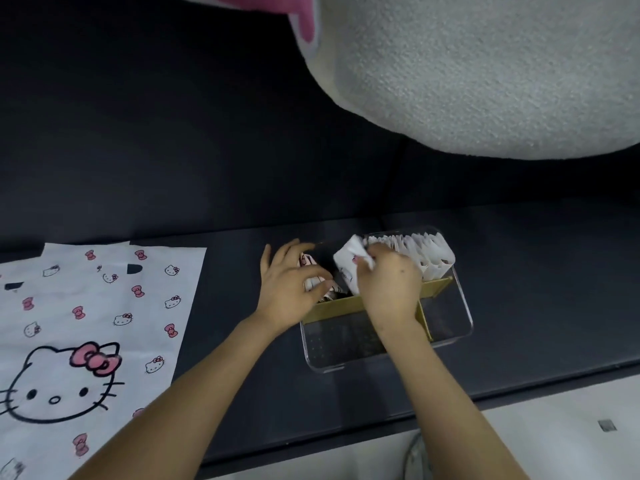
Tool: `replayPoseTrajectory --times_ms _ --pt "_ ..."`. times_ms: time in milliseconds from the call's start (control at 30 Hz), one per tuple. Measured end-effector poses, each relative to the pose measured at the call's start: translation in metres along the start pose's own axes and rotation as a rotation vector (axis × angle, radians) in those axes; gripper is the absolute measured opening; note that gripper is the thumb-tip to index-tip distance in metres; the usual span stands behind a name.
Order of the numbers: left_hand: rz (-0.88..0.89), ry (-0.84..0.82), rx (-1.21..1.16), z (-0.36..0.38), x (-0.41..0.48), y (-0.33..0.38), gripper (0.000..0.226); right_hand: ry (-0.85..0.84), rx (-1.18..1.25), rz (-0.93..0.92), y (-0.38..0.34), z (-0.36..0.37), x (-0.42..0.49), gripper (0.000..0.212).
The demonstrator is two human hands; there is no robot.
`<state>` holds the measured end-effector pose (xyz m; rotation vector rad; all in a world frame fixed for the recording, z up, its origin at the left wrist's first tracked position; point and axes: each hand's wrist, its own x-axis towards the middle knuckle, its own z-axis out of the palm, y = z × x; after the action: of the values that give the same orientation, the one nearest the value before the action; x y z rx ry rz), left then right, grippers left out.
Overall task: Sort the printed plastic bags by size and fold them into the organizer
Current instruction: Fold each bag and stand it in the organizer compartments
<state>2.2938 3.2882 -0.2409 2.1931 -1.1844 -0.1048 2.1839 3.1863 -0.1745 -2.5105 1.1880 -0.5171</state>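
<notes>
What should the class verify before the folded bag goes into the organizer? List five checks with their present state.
1. Right hand grips the folded bag: ok.
2. Left hand rests on the small folded bags, with a dark gap beside them: ok.
3. Filed row stands upright in the organizer: ok.
4. Bag's size matches that compartment: cannot tell.
5. All bags folded: not ok, flat bags lie on the table.
</notes>
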Motion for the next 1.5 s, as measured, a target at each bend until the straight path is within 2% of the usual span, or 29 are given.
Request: replayPoseTrajectory --times_ms 100,200,300,367,533,633,800,900,1033,1267,1400,1500 --pt "-0.129 0.119 -0.159 0.002 -0.002 0.001 0.032 -0.148 -0.098 -0.051 -0.008 0.023 0.005 0.018" --pt "-0.310 0.092 -0.437 0.001 -0.007 -0.002 0.044 -0.240 0.015 -0.006 -0.015 0.037 0.004 0.023" --pt "-0.360 0.084 -0.625 0.001 -0.013 -0.003 0.040 -0.428 0.177 -0.039 -0.019 0.044 -0.002 0.028" --pt "-0.406 0.055 -0.724 0.000 -0.014 -0.003 0.037 -0.505 0.130 -0.111 -0.017 0.048 -0.009 0.026" --pt "-0.472 0.007 -0.886 -0.005 -0.013 -0.002 0.032 -0.421 -0.196 -0.153 -0.021 0.059 -0.020 0.042" --pt "-0.504 0.006 -0.998 -0.010 -0.011 -0.003 0.033 -0.390 -0.108 -0.134 -0.017 0.056 -0.021 0.036" --pt "-0.515 -0.011 -0.989 -0.015 -0.009 -0.003 0.047 -0.310 0.041 -0.112 -0.013 0.059 -0.027 0.035" --pt "-0.528 -0.023 -0.946 -0.021 -0.010 -0.002 0.040 -0.235 0.163 -0.107 -0.010 0.062 -0.025 0.042" --pt "-0.531 -0.042 -0.881 -0.031 -0.018 -0.005 0.035 -0.198 0.181 -0.132 -0.005 0.061 -0.022 0.043" --pt "-0.437 0.108 -0.430 -0.072 -0.080 -0.044 0.025 -0.112 0.019 -0.179 -0.004 0.051 -0.019 0.044" --pt "-0.458 0.075 -0.167 -0.098 -0.146 -0.088 0.023 -0.007 -0.185 -0.142 -0.011 0.047 -0.026 0.038" --pt "-0.502 0.056 0.004 -0.114 -0.194 -0.115 0.019 0.107 -0.148 -0.185 -0.035 0.047 -0.043 0.030"
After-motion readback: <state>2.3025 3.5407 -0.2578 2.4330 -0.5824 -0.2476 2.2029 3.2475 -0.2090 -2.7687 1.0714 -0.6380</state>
